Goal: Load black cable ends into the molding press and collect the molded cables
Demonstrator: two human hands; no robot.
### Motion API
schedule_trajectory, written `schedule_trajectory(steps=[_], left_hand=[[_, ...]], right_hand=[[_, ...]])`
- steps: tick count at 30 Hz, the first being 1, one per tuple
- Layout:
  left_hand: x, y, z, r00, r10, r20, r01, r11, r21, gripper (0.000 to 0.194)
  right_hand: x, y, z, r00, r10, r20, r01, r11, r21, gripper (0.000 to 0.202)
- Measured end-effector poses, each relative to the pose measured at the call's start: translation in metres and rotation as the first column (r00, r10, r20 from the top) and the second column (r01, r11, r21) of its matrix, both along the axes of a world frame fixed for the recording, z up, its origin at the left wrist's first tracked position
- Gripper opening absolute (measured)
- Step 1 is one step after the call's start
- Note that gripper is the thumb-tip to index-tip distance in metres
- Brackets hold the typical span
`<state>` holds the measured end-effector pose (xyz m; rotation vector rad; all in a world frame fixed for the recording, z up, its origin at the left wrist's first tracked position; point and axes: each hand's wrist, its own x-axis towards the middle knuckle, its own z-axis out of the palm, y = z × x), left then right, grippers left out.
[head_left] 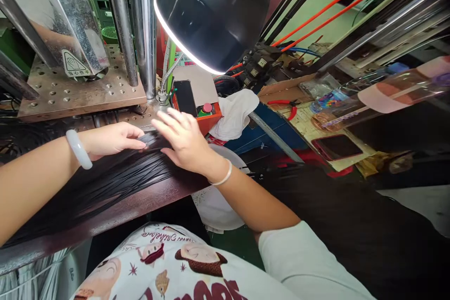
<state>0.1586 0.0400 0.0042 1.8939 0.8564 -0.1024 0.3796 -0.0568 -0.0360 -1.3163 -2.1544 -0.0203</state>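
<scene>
Under the black lamp (214,14), black cables (130,173) lie in a long bundle over a dark red table edge (140,204). My left hand (114,140), with a pale bangle at its wrist, pinches the ends of some black cables between thumb and fingers. To its right, my right hand (181,138) is over the same cable ends, its fingers stretched out and apart, slightly blurred. Whether its palm touches the cables cannot be made out.
A metal press plate (84,98) with a hand-warning sign stands at the left. Beyond my hands are an orange box with a red button (207,108), a phone (184,97) and a white cloth (235,112). Red-handled pliers (292,111) and bottles lie on the right.
</scene>
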Motion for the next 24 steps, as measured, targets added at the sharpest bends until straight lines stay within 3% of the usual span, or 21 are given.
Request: schedule_trajectory(steps=[2, 4, 6, 7, 9, 10, 11, 13, 15, 16, 18, 20, 24], left_hand=[[-0.008, -0.004, 0.005, 0.999, 0.019, 0.041, -0.029, 0.968, 0.247, 0.042], [-0.018, -0.008, 0.009, 0.986, 0.077, 0.146, -0.146, 0.825, 0.546, 0.045], [-0.026, -0.01, 0.012, 0.973, 0.014, 0.23, -0.178, 0.679, 0.712, 0.042], [-0.027, -0.011, 0.014, 0.971, -0.078, 0.226, -0.118, 0.667, 0.736, 0.039], [-0.026, -0.012, 0.015, 0.941, -0.269, 0.203, 0.053, 0.713, 0.699, 0.036], [-0.026, -0.011, 0.015, 0.925, -0.307, 0.224, 0.083, 0.739, 0.669, 0.036], [-0.026, -0.01, 0.014, 0.925, -0.277, 0.259, 0.052, 0.768, 0.638, 0.036], [-0.03, -0.008, 0.013, 0.924, -0.052, 0.38, -0.184, 0.809, 0.558, 0.037], [-0.038, -0.005, 0.01, 0.824, 0.213, 0.526, -0.452, 0.805, 0.383, 0.04], [-0.042, -0.004, 0.009, 0.757, 0.306, 0.577, -0.529, 0.805, 0.267, 0.042], [-0.047, -0.002, 0.006, 0.652, 0.409, 0.638, -0.581, 0.81, 0.076, 0.045], [-0.048, -0.001, 0.004, 0.608, 0.45, 0.655, -0.597, 0.802, 0.003, 0.046], [-0.044, -0.005, 0.007, 0.628, 0.425, 0.652, -0.627, 0.773, 0.099, 0.05]], right_hand=[[-0.008, 0.014, -0.004, 0.986, -0.007, 0.165, 0.023, 0.995, -0.095, 0.031], [-0.014, 0.028, -0.009, 0.983, -0.024, 0.184, 0.047, 0.992, -0.119, 0.037], [-0.023, 0.042, -0.012, 0.99, 0.089, 0.106, -0.078, 0.991, -0.109, 0.037], [-0.03, 0.049, -0.012, 0.981, 0.186, 0.06, -0.179, 0.978, -0.107, 0.035], [-0.044, 0.065, -0.013, 0.933, 0.36, 0.004, -0.356, 0.925, -0.13, 0.027], [-0.05, 0.073, -0.014, 0.925, 0.379, -0.001, -0.375, 0.913, -0.159, 0.022], [-0.054, 0.08, -0.016, 0.937, 0.348, 0.01, -0.34, 0.92, -0.195, 0.019], [-0.057, 0.093, -0.021, 0.971, 0.231, 0.065, -0.204, 0.936, -0.286, 0.02], [-0.052, 0.104, -0.027, 0.975, 0.179, 0.13, -0.116, 0.916, -0.385, 0.02], [-0.05, 0.109, -0.029, 0.97, 0.181, 0.16, -0.1, 0.905, -0.414, 0.015], [-0.047, 0.117, -0.033, 0.962, 0.169, 0.216, -0.063, 0.903, -0.426, 0.018], [-0.048, 0.121, -0.036, 0.96, 0.138, 0.245, -0.032, 0.919, -0.392, 0.024], [-0.049, 0.116, -0.042, 0.957, 0.248, 0.152, -0.179, 0.914, -0.364, 0.019]])
